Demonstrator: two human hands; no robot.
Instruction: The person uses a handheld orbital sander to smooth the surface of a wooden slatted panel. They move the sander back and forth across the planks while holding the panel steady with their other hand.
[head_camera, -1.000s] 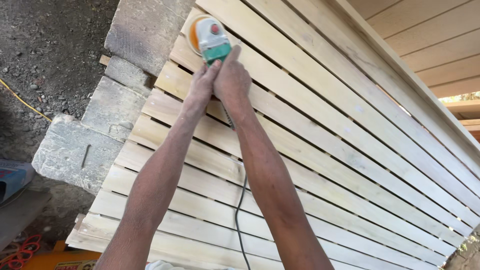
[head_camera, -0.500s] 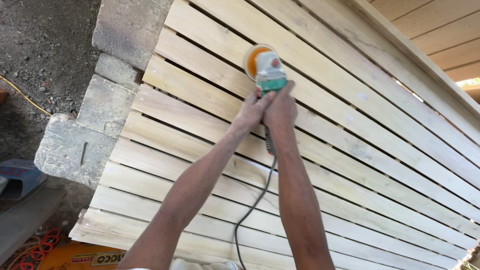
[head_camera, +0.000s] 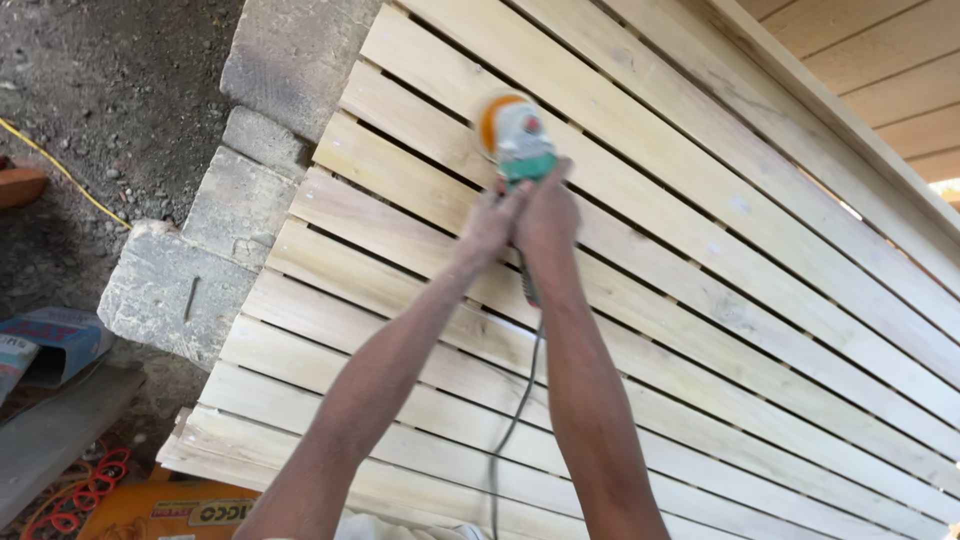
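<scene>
Both hands clamped on a corded power sander (head_camera: 515, 135), which sits on the slatted wood panel (head_camera: 700, 300), up toward its top-left part. Left hand (head_camera: 490, 222) and right hand (head_camera: 545, 215) are side by side, touching, each grip closed tight round the tool's handle just below its teal body. Sander: rounded white/grey top w/ a small red spot, teal collar, orange-rimmed round pad at its far edge; pad blurred, can't tell its surface. Black cord (head_camera: 515, 400) runs from under the hands down between the forearms, cut off at bottom edge.

Panel: pale, raw-looking long flat slats, w/ narrow dark gaps between them, laid diagonal in view; faint grain, a few small light marks. Right & bottom ends cut off.

Left of panel: rough grey concrete blocks (head_camera: 215, 230), chipped, squarish, stacked under the panel's edge; lower one has a thin dark nail-like mark. Beyond them grey gritty dirt ground (head_camera: 110, 90) w/ a thin yellow line (head_camera: 65, 170) across it.

Below-left of panel: orange box (head_camera: 170, 510) w/ a yellow label strip, mostly cut off; coiled orange-red cable (head_camera: 85, 490) beside it; blue-white printed bag (head_camera: 50, 340) half out of frame. Above-right of panel: tan planks (head_camera: 880, 60), partly seen.
</scene>
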